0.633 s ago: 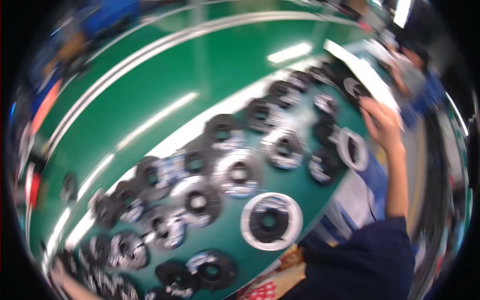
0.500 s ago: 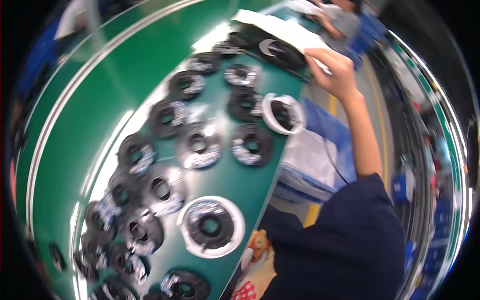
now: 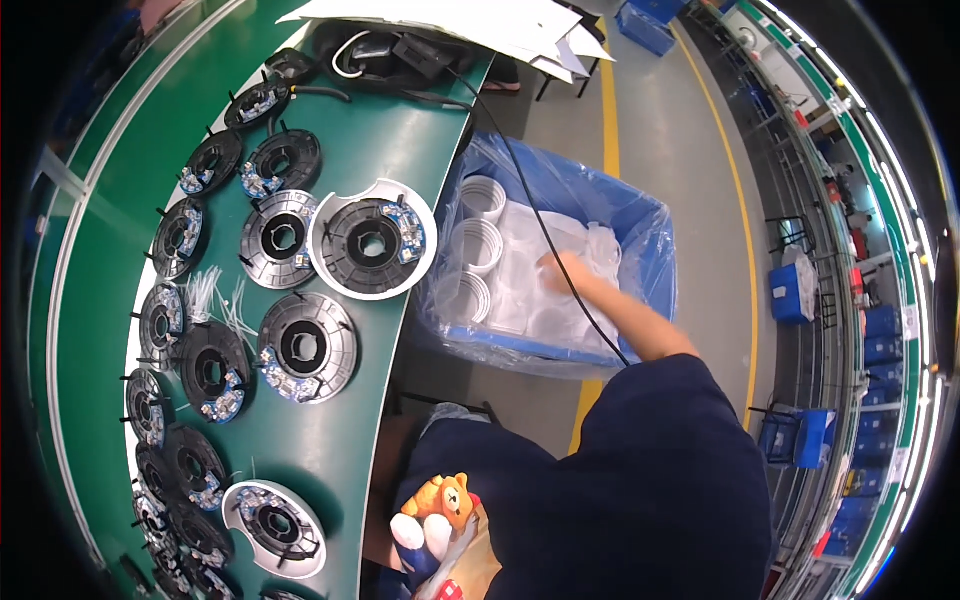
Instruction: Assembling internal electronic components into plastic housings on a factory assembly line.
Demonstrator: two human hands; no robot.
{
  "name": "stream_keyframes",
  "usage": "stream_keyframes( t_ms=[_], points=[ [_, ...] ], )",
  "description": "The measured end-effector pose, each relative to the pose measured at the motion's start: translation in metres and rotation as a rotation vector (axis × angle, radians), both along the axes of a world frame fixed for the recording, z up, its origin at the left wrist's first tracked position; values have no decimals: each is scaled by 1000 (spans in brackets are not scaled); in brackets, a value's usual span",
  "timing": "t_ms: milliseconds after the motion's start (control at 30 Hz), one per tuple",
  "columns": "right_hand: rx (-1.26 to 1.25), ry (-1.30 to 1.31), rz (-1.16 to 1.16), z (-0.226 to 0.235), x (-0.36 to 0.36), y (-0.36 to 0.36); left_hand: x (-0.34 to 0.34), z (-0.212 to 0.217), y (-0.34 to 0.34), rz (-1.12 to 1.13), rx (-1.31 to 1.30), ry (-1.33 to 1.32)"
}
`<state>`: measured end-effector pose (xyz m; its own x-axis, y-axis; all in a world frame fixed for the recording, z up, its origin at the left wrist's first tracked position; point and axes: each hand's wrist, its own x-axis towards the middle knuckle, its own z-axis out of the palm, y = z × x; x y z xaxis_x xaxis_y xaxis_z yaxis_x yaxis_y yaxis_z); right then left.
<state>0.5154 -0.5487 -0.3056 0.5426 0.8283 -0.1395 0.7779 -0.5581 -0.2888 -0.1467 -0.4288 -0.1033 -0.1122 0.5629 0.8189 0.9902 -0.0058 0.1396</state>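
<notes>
My right hand (image 3: pixel 572 275) is down in a blue bin (image 3: pixel 655 240) lined with clear plastic, beside the table. It is at a translucent white plastic sheet (image 3: pixel 522 250) and crumpled clear bags (image 3: pixel 600 250); its fingertips are partly hidden, so its grip is unclear. Stacked white rings (image 3: pixel 482 248) stand along the bin's table side. My left hand is out of view. On the green table, a white ring-shaped housing (image 3: pixel 325 278) surrounds a black round part with a circuit board, near the edge closest to the bin. Another white housing (image 3: pixel 312 535) with a black part inside lies nearer me.
Several black discs with circuit boards (image 3: pixel 305 345) cover the table's left side, with white cable ties (image 3: pixel 215 300) among them. White sheets (image 3: pixel 450 25) lie over a black object (image 3: pixel 390 60) at the far end. A black cable (image 3: pixel 525 185) hangs across the bin.
My right hand has left the white sheets at the table's far end and moved down into the bin. The view has turned rightward, bringing the bin's contents into sight.
</notes>
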Motion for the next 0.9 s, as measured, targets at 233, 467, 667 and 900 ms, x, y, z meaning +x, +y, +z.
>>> stream_keyframes(
  t_ms=[233, 467, 667, 900],
  points=[
    [197, -112, 809, -53, -69, 85, 25, -39, -11, 8, -16, 15],
    [-487, -25, 717, -108, -78, 106, 46, -38, 5, -88, -5, -77],
    [-284, -94, 685, -108, -77, 86, 51, -47, 11, -28, -93, -101],
    [-641, 205, 556, 45, -49, 57, 60, -47, 27, -51, -17, -128]
  ],
)
